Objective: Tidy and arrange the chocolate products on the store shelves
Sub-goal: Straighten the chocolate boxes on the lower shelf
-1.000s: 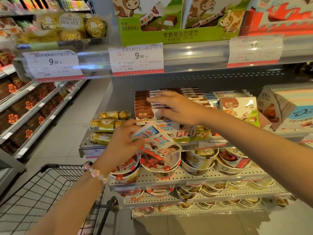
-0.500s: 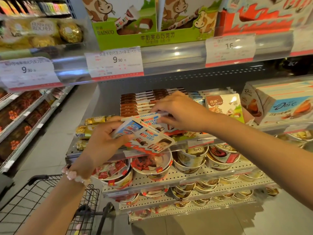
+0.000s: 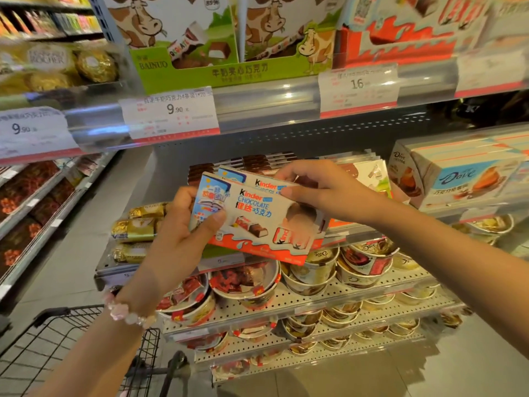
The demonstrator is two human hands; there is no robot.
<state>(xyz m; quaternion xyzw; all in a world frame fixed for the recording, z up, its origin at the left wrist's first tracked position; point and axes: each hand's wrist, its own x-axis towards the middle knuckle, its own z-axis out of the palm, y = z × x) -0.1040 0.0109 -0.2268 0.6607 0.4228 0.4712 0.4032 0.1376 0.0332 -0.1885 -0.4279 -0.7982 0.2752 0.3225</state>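
Note:
Two white-and-orange Kinder chocolate boxes are held in front of the middle shelf. My left hand (image 3: 183, 236) grips the front Kinder box (image 3: 257, 222) by its left end, thumb on its face. My right hand (image 3: 320, 193) holds the right end of the rear Kinder box (image 3: 257, 180), which lies just behind and above the front one. Behind them on the shelf stands a row of brown flat chocolate boxes (image 3: 252, 163). The shelf spot under the boxes is hidden.
Gold-wrapped Ferrero packs (image 3: 137, 224) lie at the shelf's left end. Dove boxes (image 3: 463, 176) stand right. Chocolate cups (image 3: 315, 270) fill the lower perforated shelves. Bainuo cartons (image 3: 217, 38) sit on the upper shelf with price tags (image 3: 171, 113). A black wire cart (image 3: 65, 348) is at lower left.
My right hand has lifted a second Kinder box off the shelf stack and brought it against the one in my left hand. Both boxes now sit higher and face me.

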